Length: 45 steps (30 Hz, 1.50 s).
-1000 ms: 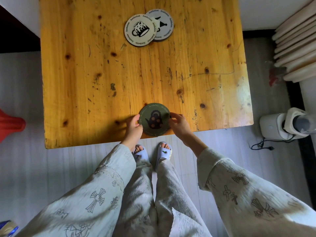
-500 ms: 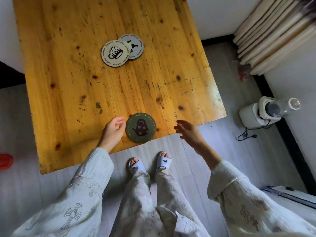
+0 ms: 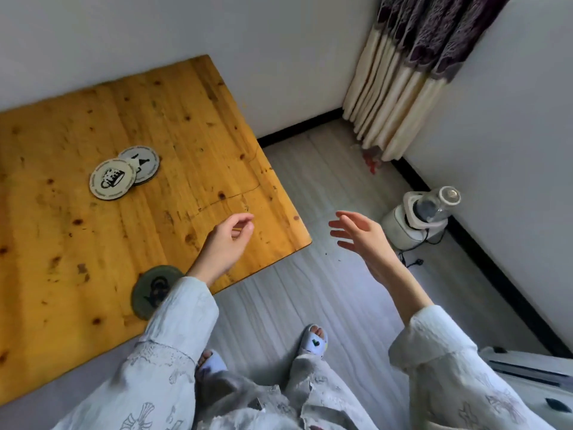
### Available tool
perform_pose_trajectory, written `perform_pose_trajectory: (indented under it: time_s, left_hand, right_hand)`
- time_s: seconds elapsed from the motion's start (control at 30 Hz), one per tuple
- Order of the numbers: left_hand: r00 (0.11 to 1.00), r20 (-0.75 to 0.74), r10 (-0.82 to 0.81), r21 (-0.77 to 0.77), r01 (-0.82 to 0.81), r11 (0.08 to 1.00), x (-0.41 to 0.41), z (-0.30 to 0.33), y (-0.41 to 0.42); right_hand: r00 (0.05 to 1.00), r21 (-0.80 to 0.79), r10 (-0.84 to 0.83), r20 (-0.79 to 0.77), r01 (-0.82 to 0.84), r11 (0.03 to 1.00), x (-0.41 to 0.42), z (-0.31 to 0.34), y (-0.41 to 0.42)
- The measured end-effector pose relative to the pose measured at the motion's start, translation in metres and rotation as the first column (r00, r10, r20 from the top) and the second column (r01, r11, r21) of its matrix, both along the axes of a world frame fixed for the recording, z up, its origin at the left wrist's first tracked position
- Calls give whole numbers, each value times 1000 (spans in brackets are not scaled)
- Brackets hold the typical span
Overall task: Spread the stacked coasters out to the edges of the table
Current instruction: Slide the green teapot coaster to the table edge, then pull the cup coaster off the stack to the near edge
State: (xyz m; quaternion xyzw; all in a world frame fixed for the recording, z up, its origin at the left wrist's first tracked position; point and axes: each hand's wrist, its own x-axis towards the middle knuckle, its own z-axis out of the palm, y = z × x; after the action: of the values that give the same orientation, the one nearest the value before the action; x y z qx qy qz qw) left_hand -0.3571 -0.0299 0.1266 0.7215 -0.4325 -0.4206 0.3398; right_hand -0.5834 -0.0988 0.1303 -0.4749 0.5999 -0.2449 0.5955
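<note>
A dark green coaster (image 3: pixel 152 290) with a kettle print lies at the near edge of the wooden table (image 3: pixel 155 103), partly hidden by my left sleeve. Two pale coasters sit farther in: one with a cup print (image 3: pixel 112 179) overlaps one with a black shape (image 3: pixel 144 161). My left hand (image 3: pixel 226 243) hovers over the table's near right corner, fingers loosely curled and holding nothing. My right hand (image 3: pixel 361 240) is off the table to the right, above the floor, fingers spread and empty.
A white blender (image 3: pixel 415 218) with a cord stands on the floor by the right wall. Curtains (image 3: pixel 412 76) hang in the corner. My feet in slippers (image 3: pixel 314 339) stand on the grey floor beside the table's near edge.
Both hands let go of the green coaster and lifted away to the right. The view swung right and up, so the table now sits at the left.
</note>
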Motion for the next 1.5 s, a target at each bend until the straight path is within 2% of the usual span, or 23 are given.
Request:
perform_pose_trajectory:
  time_s: [0.07, 0.2, 0.37, 0.5, 0.73, 1.0, 1.1, 1.2, 1.37, 1.5]
  left_hand:
    - [999, -31, 29, -22, -30, 999, -41, 5, -24]
    - [997, -67, -37, -37, 35, 999, -107, 13, -68]
    - [998, -45, -33, -72, 30, 997, -132, 16, -124]
    - [998, -46, 34, -92, -38, 995, -131, 10, -175]
    - [982, -59, 180, -94, -185, 978, -123, -8, -286]
    - [951, -44, 307, -61, -309, 949, -100, 12, -354]
    - [909, -41, 415, -52, -417, 907, -83, 17, -362]
    - [828, -59, 558, -33, -560, 828, -65, 17, -365]
    - [608, -91, 789, 2, -792, 611, -34, 12, -364]
    - [432, -63, 900, -5, -902, 433, -17, 9, -363]
  right_hand:
    - [1000, -51, -4, 2, 5, 999, -34, 8, -23]
    - [1000, -98, -26, -16, 24, 995, -91, 18, -63]
    - [1000, -88, -10, -14, 8, 996, -119, 20, -119]
    - [999, -88, 40, -4, -40, 995, -118, 20, -173]
    - [979, -139, 190, -79, -199, 970, -92, 25, -301]
    - [897, -139, 415, -152, -435, 890, -47, 32, -402]
    - [833, -119, 524, -176, -547, 829, -15, 27, -430]
    - [733, -104, 656, -182, -677, 728, 26, 19, -457]
    - [499, -108, 848, -177, -866, 488, 106, 11, -495]
    - [307, -133, 937, -168, -949, 287, 170, 12, -508]
